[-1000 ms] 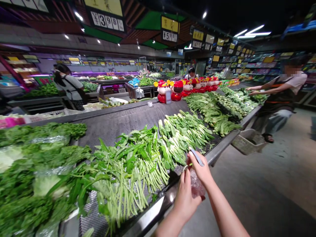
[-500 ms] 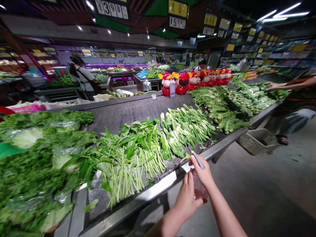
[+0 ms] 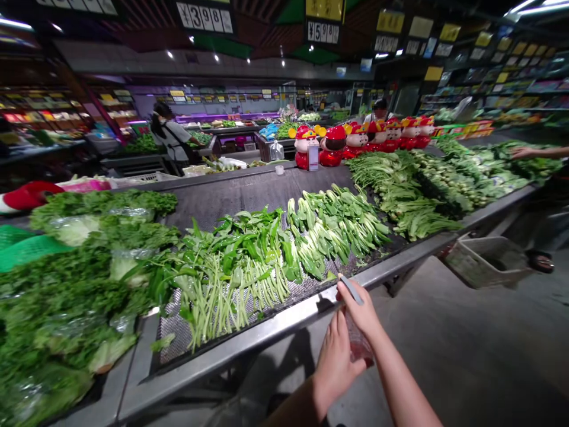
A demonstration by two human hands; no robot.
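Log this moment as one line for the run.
left hand: holds clear plastic bag | right hand: pinches grey strip | nearest: steel table edge, greens

- You get dim, warm light, with the brightest glow from the white ceiling lamps (image 3: 533, 7).
- You see a soft shadow (image 3: 284, 362) below the steel rim (image 3: 249, 338), which carries faint glare.
- Your frame edges bend strongly; the far aisle (image 3: 231, 101) looks soft.

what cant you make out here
Head view:
Clear plastic bag between left hand and right hand: contents blurred, hands hide part.
Slim grey item at the right fingers: too blurred to name.
Other person's arm: body cut off by right edge.
Label by the red figurines: too small to read.
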